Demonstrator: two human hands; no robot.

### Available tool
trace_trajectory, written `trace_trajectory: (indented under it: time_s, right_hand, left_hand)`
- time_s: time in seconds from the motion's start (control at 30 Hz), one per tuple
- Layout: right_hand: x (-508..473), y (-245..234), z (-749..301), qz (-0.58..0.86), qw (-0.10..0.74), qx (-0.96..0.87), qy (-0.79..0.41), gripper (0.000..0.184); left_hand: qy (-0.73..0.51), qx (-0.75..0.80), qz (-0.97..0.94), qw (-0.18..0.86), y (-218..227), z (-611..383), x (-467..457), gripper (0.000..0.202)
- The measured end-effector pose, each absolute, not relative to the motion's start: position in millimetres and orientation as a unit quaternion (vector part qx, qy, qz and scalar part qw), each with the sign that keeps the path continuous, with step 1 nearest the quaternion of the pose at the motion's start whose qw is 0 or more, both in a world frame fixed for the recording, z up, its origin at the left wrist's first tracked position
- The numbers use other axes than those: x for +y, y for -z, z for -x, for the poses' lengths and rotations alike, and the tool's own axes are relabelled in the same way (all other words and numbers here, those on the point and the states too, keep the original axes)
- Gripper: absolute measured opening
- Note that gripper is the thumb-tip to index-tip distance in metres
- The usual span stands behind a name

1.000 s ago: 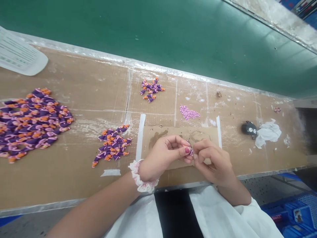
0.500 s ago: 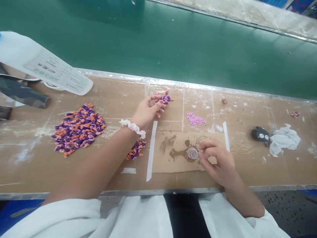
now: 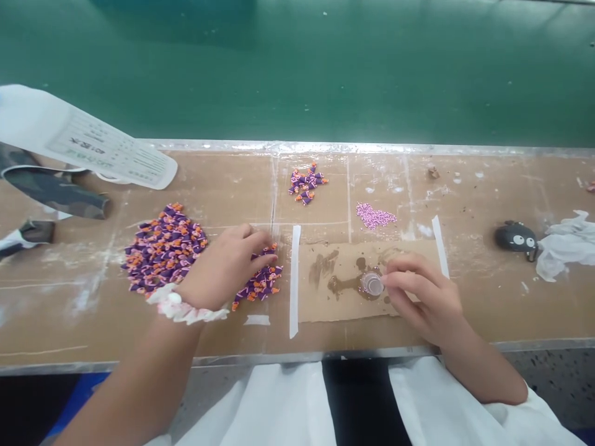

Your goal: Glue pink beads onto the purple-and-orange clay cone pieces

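My left hand (image 3: pixel 227 266) reaches over a small pile of purple, orange and pink figures (image 3: pixel 260 284), thumb and forefinger apart above it. Part of that pile is hidden under the fingers. On a cardboard sheet (image 3: pixel 325 310), a small clear round cup (image 3: pixel 372 284) stands in a dark wet stain with a few pink beads around it. My right hand (image 3: pixel 425 297) is beside the cup, thumb and forefinger pinched at its right edge; what they hold, if anything, is too small to make out. Behind the sheet lie loose pink beads (image 3: pixel 374 215).
A large heap of the same figures (image 3: pixel 162 251) lies at left, and a small group (image 3: pixel 307 184) lies farther back. A white bottle (image 3: pixel 106 145) lies at the far left. On the right are a black object with eyes (image 3: pixel 514 237) and crumpled white tissue (image 3: pixel 567 244).
My left hand has drawn back from the rear group of figures to the small near pile. My right hand stays beside the cup. The camera view has shifted slightly.
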State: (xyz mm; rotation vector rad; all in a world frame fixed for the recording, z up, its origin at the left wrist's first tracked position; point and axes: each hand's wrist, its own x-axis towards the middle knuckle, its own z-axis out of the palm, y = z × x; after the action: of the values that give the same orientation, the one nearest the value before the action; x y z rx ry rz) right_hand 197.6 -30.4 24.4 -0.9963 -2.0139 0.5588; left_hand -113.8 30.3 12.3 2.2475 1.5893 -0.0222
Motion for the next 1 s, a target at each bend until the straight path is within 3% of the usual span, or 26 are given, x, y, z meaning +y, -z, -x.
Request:
trace_trajectory:
  time_s: [0.43,0.63,0.8,1.0]
  right_hand:
    - [-15.1,-7.9,-203.4,0.462,0.377,-0.776,-0.209,0.019]
    - [7.0,23.2,-210.0,0.532,0.275,-0.786,-0.155,0.018]
    - [15.5,37.8,-208.5,0.542,0.271,-0.782,-0.148,0.019]
    - [19.3,42.6,-208.0,0.546,0.288,-0.771,-0.153,0.017]
  left_hand:
    - [0.007,0.519,-0.823,0.229,-5.9,109.0,38.0,0.022]
    - [-0.100,0.491,-0.739,0.449,-24.9,59.4,37.6,0.023]
    - [-0.233,0.471,-0.526,0.669,-29.1,4.2,21.6,0.022]
    - [-0.385,0.448,-0.241,0.770,-16.4,-11.5,12.5,0.010]
